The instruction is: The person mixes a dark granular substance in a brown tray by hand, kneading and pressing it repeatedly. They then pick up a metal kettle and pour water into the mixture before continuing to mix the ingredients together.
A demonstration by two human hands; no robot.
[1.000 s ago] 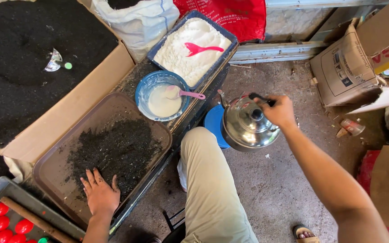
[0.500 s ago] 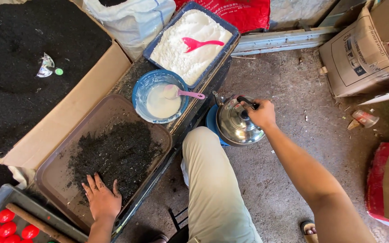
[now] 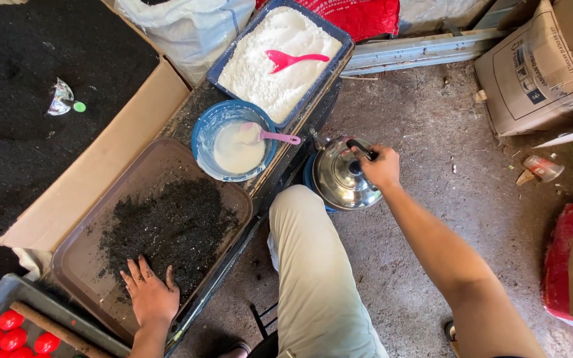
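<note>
The steel kettle [image 3: 343, 176], judged rigid, smooth-sided and heavy if filled, is gripped at its black handle [image 3: 364, 149] by the right hand [image 3: 382, 169], while the left hand [image 3: 150, 295] is spread flat on dark powder [image 3: 167, 229].

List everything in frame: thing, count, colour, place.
kettle: 1, shiny metal, on the floor right of the bench
brown tray: 1, holds dark powder, bottom left
blue bowl: 1, white liquid and pink spoon inside, centre
blue tray: 1, white powder and pink scoop inside, top centre
cardboard box: 1, tan, top right
red balls: several, bottom-left corner
left hand: flat on the dark powder in the brown tray
right hand: gripping the kettle's black handle
</note>
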